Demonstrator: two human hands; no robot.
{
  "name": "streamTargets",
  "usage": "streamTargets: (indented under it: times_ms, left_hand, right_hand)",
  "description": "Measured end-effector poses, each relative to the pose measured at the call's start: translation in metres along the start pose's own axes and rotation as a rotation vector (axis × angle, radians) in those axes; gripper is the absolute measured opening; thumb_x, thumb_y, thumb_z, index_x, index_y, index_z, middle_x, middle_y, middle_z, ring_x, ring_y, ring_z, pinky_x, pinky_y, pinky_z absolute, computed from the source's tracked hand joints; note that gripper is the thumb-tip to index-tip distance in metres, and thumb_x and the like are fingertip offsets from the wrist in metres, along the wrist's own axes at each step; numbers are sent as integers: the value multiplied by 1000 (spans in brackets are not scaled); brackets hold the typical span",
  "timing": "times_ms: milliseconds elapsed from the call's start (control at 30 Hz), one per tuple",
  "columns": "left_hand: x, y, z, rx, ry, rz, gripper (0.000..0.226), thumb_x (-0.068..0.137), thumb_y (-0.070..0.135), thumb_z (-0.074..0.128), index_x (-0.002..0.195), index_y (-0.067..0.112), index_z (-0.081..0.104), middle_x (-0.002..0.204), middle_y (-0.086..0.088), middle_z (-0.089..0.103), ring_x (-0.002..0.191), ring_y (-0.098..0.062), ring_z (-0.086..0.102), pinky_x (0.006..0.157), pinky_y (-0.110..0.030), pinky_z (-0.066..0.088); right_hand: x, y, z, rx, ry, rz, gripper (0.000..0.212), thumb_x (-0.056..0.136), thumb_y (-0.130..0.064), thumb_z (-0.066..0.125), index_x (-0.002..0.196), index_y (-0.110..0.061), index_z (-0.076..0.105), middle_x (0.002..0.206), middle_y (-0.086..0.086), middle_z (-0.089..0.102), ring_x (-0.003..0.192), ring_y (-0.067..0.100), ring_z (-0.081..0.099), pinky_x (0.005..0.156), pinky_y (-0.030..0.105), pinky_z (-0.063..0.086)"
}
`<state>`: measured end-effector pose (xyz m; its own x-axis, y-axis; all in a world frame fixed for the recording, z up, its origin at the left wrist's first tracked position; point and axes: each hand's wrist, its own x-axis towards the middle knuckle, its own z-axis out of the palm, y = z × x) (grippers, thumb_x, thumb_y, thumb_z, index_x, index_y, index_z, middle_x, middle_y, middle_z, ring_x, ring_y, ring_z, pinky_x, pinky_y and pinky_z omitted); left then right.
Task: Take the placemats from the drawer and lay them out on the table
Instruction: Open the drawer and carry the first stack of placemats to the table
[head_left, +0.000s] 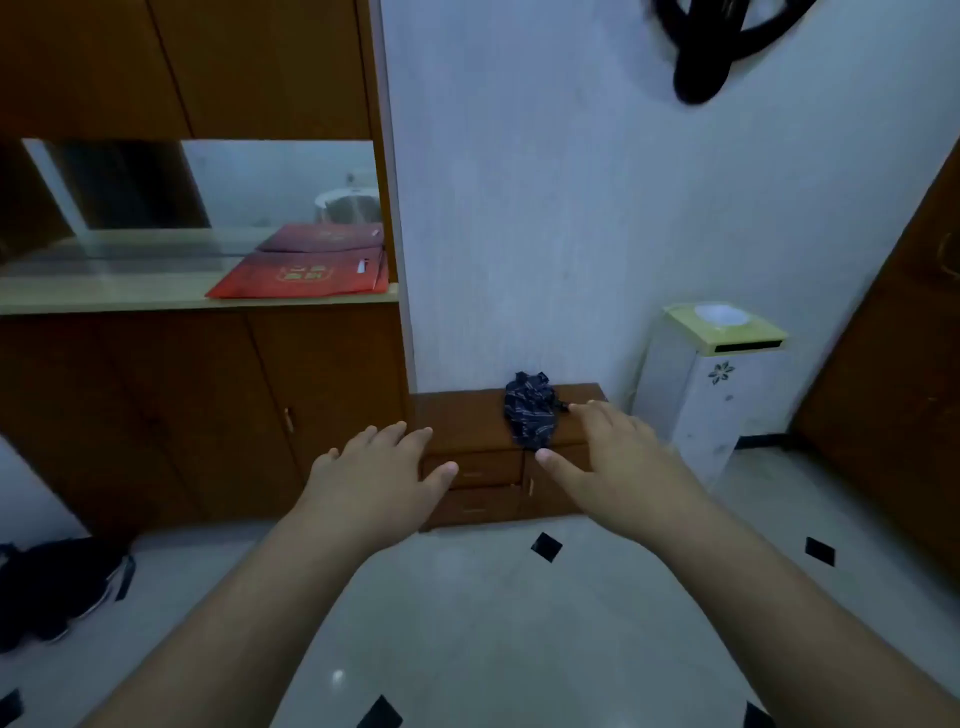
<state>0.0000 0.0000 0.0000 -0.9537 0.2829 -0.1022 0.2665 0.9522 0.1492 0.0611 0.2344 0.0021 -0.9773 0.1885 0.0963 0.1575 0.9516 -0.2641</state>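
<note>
A low brown wooden cabinet (467, 415) stands against the white wall, with two closed drawers (475, 473) stacked on its left front. A crumpled dark patterned cloth (530, 410) lies on its top and hangs over the front edge. Both my arms stretch forward toward it. My left hand (374, 467) hovers with straight fingers in front of the cabinet's left corner. My right hand (613, 457) is spread just right of the cloth, holding nothing. No placemats are visible.
A tall wooden cupboard (182, 405) with a counter holding a red folder (306, 275) fills the left. A white bin (711, 379) stands right of the cabinet, beside a brown door (893, 405). Dark shoes (57, 587) lie at the lower left on the tiled floor.
</note>
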Motion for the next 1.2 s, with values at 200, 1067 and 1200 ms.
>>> streamTargets:
  times_ms: [200,1067,1200]
  left_hand:
    - [57,-1,23,48,-86,-14,72,95,74,20,158,40,14,168,6,12,154,-23,10,120,-55,17]
    - [430,-10,141,-16,-268,-103,69,98,68,25,158,36,19,168,6,13,154,-21,11,118,-52,19]
    - [493,-37,173,-12,-291,-60,67,98,66,28,158,36,19,168,6,13,154,-21,11,116,-55,22]
  right_hand:
    - [58,22,37,10,-36,-11,78,91,-73,37,153,-27,28,160,-5,31,145,24,31,111,48,36]
    - [423,116,236,91,-302,-15,75,92,-67,48,151,-25,31,161,-1,28,144,28,30,110,51,38]
    - [458,115,284,106,-317,38,75,93,-65,47,153,-25,30,163,-1,23,147,28,25,112,51,36]
